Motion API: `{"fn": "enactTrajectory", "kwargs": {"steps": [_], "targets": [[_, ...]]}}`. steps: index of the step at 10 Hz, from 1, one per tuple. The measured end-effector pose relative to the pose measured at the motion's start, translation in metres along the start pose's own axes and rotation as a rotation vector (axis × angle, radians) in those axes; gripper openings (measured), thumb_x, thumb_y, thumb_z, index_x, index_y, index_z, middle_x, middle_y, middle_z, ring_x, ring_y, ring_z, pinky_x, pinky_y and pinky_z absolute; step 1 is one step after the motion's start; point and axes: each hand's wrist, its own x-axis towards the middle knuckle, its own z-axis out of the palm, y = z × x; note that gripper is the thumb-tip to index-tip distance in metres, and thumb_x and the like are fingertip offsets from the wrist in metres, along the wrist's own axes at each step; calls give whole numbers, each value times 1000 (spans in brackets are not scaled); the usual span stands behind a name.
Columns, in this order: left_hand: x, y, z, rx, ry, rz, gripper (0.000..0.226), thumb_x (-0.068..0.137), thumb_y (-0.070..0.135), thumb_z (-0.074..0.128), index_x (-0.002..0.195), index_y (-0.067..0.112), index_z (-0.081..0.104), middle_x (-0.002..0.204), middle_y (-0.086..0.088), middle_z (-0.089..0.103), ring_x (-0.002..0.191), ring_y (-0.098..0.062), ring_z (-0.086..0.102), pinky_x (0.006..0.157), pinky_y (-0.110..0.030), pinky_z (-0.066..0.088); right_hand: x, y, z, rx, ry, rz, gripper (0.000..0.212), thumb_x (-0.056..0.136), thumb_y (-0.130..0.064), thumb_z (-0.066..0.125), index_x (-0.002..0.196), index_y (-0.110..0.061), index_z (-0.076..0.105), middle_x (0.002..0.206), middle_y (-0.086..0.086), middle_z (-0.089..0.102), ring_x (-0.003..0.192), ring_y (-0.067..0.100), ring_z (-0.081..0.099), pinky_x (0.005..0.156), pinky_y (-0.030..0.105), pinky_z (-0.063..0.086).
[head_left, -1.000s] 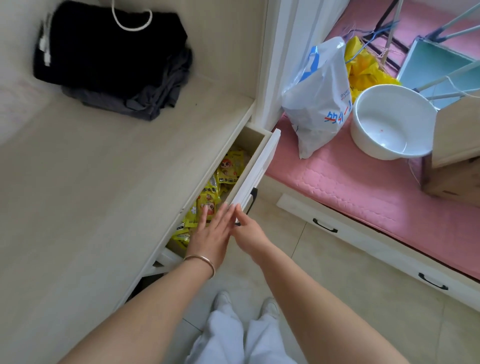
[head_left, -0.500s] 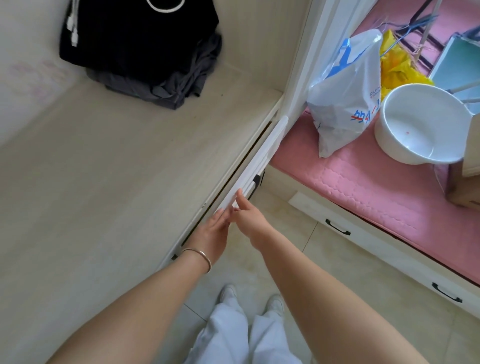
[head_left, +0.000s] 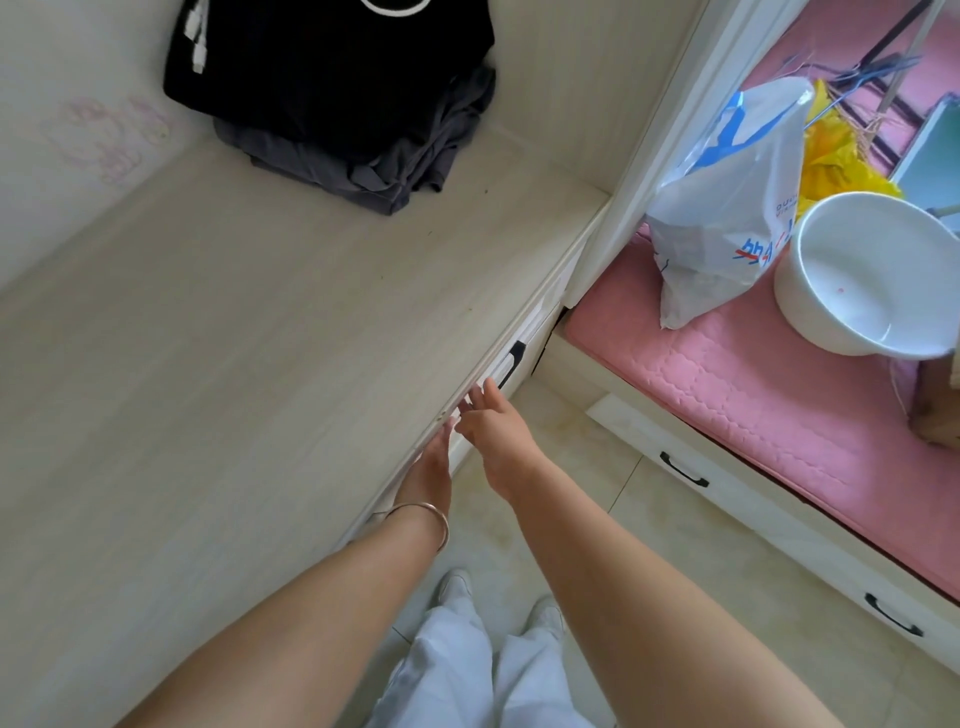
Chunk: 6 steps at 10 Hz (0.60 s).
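Note:
A white drawer (head_left: 524, 332) with a black handle (head_left: 511, 364) sits pushed flush under the pale wooden platform (head_left: 234, 364). My left hand (head_left: 428, 467), with a thin bangle on the wrist, lies flat against the drawer front just below the platform edge, fingers straight. My right hand (head_left: 493, 421) is beside it, fingers extended, fingertips touching the top of the drawer front near the handle. Neither hand holds anything. The drawer's contents are hidden.
Folded black and grey clothes (head_left: 353, 104) lie at the back of the platform. To the right, a pink mat (head_left: 727, 384) carries a white plastic bag (head_left: 727, 208), a yellow bag (head_left: 836, 156) and a white basin (head_left: 872, 275). Two lower drawers (head_left: 779, 519) face the tiled floor (head_left: 597, 457).
The drawer, open a second ago with yellow snack packets showing, has been pushed fully in by both hands. The view has shifted left and forward.

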Motion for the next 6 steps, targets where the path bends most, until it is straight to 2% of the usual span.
{"fn": "enactTrajectory", "kwargs": {"steps": [1, 2, 3, 4, 5, 6], "targets": [[4, 3, 2, -119, 11, -18, 56, 103, 28, 17, 147, -6, 10, 158, -19, 10, 147, -31, 0, 118, -41, -2, -3, 0, 0, 33, -2, 1, 77, 80, 21, 34, 150, -11, 23, 150, -5, 38, 138, 14, 38, 106, 26, 35], [1, -1, -1, -267, 80, -42, 53, 102, 19, 19, 145, -12, 11, 156, -24, 12, 147, -34, 5, 119, -40, -1, -7, -7, 2, -3, -39, -2, 62, 79, 23, 32, 117, -24, 48, 118, -13, 55, 119, 9, 49, 97, 22, 38], [-4, -7, -14, -531, 149, -52, 48, 100, 4, 17, 145, -12, 8, 156, -25, 13, 146, -32, 9, 120, -36, 7, -19, -3, 5, -52, -52, -27, 64, 76, 23, 34, 113, -26, 54, 119, -6, 61, 110, 12, 53, 87, 20, 44], [-10, -11, -30, -803, 205, -119, 58, 89, -25, 6, 144, -9, 9, 155, -22, 17, 145, -27, 16, 117, -25, 19, -43, 0, 7, -123, -42, -57, 63, 85, 16, 41, 139, -17, 43, 131, -6, 53, 123, 9, 48, 95, 15, 39], [-30, -18, -44, -1025, 29, -131, 40, 98, 7, 37, 138, 4, 39, 140, -17, 47, 129, -28, 47, 80, -18, 37, -53, 3, -4, -211, -11, -50, 63, 89, 4, 47, 147, -16, 31, 145, -2, 46, 134, 12, 42, 103, 19, 32], [-53, -17, -60, -1052, -69, -3, 41, 96, 13, 36, 136, 4, 40, 140, -16, 46, 129, -28, 46, 94, -30, 39, -70, 8, -21, -255, -25, -17, 53, 88, 3, 48, 138, -12, 46, 131, 3, 58, 115, 17, 56, 89, 18, 43]]}}
